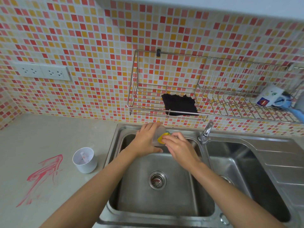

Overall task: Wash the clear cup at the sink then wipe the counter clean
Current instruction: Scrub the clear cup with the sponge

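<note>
The left hand (pixel 146 142) holds the clear cup (pixel 158 135) over the back of the left sink bowl (pixel 164 203). Its fingers wrap around the cup and press on its side. The right hand (pixel 179 147) pinches a yellow sponge (pixel 162 138) with its fingers pressed together, and the sponge touches the cup near its open end.

This looks like the scrubbing step. To do it well, the left hand should hold the cup firm but not squeeze hard, since a thin cup like this may bend. It helps to turn the cup a little at a time, so the sponge rubs all the way around, inside and out. Keep the cup over the bowl so drips fall in there.

The tap (pixel 205 132) stands just to the right, and I see no water running. A rinse will be needed after.

The desk (pixel 49 129) on the left has a red smear (pixel 44 175) near a white cup (pixel 84 159). That part is not wiped yet.
</note>
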`<state>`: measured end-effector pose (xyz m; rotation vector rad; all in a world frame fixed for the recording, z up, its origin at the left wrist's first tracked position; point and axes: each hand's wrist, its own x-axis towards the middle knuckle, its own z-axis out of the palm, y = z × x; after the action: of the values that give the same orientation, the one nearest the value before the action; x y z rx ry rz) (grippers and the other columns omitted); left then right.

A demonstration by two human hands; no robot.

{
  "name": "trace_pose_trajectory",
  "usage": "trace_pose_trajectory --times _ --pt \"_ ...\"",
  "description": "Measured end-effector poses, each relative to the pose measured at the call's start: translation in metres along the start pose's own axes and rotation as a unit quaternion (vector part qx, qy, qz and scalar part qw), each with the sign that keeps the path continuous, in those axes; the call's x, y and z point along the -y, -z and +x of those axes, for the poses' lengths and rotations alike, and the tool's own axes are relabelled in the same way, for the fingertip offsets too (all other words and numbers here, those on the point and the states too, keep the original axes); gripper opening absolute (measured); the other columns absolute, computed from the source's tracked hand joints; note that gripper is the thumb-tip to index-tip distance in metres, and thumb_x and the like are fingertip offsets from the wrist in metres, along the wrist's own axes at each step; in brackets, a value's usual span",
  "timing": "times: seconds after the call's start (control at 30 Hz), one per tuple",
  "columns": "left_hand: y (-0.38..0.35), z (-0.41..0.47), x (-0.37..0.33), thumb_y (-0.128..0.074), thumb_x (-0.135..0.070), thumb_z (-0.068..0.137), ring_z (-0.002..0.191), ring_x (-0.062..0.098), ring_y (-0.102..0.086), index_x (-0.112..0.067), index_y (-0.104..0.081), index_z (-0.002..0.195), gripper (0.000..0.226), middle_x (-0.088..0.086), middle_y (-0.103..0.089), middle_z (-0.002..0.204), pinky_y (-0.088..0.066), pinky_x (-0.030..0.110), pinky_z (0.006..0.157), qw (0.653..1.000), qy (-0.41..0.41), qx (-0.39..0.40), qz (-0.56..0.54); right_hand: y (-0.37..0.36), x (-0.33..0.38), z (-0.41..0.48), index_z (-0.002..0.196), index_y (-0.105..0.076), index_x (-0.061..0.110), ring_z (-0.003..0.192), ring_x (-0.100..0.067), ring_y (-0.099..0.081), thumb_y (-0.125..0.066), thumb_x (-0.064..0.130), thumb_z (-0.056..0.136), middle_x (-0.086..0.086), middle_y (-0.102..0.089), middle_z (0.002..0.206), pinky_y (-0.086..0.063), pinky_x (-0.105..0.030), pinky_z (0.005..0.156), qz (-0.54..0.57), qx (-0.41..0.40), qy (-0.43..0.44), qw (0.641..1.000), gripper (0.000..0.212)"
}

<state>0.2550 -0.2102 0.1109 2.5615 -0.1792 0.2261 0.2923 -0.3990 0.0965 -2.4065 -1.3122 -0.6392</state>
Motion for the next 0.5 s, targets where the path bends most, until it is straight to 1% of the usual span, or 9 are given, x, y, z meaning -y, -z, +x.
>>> trace_pose_trajectory --times 0.1,0.17,0.23,0.27,0.3,0.33,0.4,0.43,0.5 --pt "-0.007 0.001 0.005 -0.084 -0.044 0.060 0.120 0.018 -0.043 -0.020 -0.037 0.133 0.090 -0.001 -0.039 0.132 -0.049 0.046 0.096 0.997 0.006 -0.075 -0.003 0.002 0.006 0.005 0.109 -0.070 0.017 0.097 -0.018 -0.051 -0.070 0.007 0.083 0.009 -0.066 0.114 -0.046 -0.022 0.089 0.020 0.002 -0.007 1.000 0.029" --pt "-0.007 0.003 0.011 -0.084 -0.043 0.060 0.110 0.018 -0.044 -0.017 -0.041 0.128 0.085 0.002 -0.037 0.124 -0.055 0.043 0.086 0.996 0.007 -0.093 0.000 0.003 0.015 0.010 0.108 -0.071 0.019 0.097 -0.015 -0.051 -0.066 0.004 0.084 0.010 -0.068 0.110 -0.041 -0.019 0.090 0.106 0.020 -0.095 0.990 0.028" --pt "-0.004 0.004 0.016 -0.083 -0.046 0.060 0.112 0.016 -0.042 -0.021 -0.040 0.130 0.086 0.000 -0.038 0.125 -0.050 0.045 0.094 0.997 0.004 -0.071 0.026 0.005 0.026 0.016 0.105 -0.073 0.021 0.096 -0.010 -0.055 -0.063 0.005 0.085 0.010 -0.070 0.103 -0.038 -0.018 0.086 0.236 0.053 -0.228 0.943 0.027" --pt "-0.003 0.004 0.018 -0.083 -0.047 0.060 0.116 0.016 -0.041 -0.023 -0.040 0.132 0.087 -0.001 -0.039 0.127 -0.044 0.048 0.100 0.998 -0.001 -0.056 0.041 0.005 0.029 0.019 0.104 -0.074 0.021 0.094 -0.007 -0.058 -0.063 0.006 0.086 0.010 -0.070 0.099 -0.040 -0.018 0.084 0.295 0.068 -0.271 0.914 0.026" --pt "-0.001 0.005 0.020 -0.082 -0.048 0.061 0.120 0.016 -0.039 -0.025 -0.041 0.133 0.086 -0.002 -0.041 0.130 -0.038 0.051 0.105 0.997 -0.005 -0.041 0.060 0.004 0.028 0.020 0.104 -0.074 0.021 0.090 -0.005 -0.060 -0.063 0.006 0.086 0.010 -0.070 0.096 -0.041 -0.019 0.082 0.318 0.082 -0.282 0.901 0.026" --pt "0.002 0.005 0.020 -0.081 -0.049 0.063 0.124 0.015 -0.037 -0.027 -0.041 0.135 0.085 -0.004 -0.042 0.132 -0.032 0.054 0.108 0.997 -0.008 -0.025 0.078 0.004 0.026 0.021 0.105 -0.074 0.020 0.089 -0.004 -0.059 -0.063 0.006 0.087 0.010 -0.070 0.095 -0.041 -0.019 0.081 0.309 0.100 -0.267 0.907 0.026" --pt "0.007 0.005 0.019 -0.080 -0.048 0.065 0.127 0.015 -0.037 -0.029 -0.041 0.137 0.083 -0.007 -0.043 0.135 -0.029 0.051 0.111 0.995 -0.016 -0.001 0.097 0.009 0.020 0.022 0.107 -0.073 0.020 0.094 -0.009 -0.053 -0.064 0.005 0.086 0.010 -0.070 0.103 -0.040 -0.023 0.085 0.213 0.133 -0.183 0.950 0.028" --pt "0.008 0.005 0.019 -0.081 -0.044 0.065 0.126 0.015 -0.038 -0.027 -0.042 0.138 0.084 -0.007 -0.044 0.135 -0.032 0.044 0.111 0.995 -0.028 0.009 0.091 0.009 0.014 0.022 0.107 -0.073 0.021 0.097 -0.014 -0.051 -0.066 0.003 0.083 0.010 -0.070 0.107 -0.042 -0.028 0.087 0.125 0.127 -0.109 0.978 0.031" --pt "0.011 0.005 0.016 -0.084 -0.037 0.064 0.124 0.015 -0.041 -0.022 -0.044 0.139 0.086 -0.004 -0.046 0.135 -0.032 0.026 0.106 0.996 -0.050 0.023 0.070 0.008 0.002 0.021 0.104 -0.073 0.020 0.099 -0.022 -0.053 -0.072 0.000 0.073 0.010 -0.070 0.108 -0.047 -0.037 0.082 -0.025 0.086 0.011 0.996 0.036"
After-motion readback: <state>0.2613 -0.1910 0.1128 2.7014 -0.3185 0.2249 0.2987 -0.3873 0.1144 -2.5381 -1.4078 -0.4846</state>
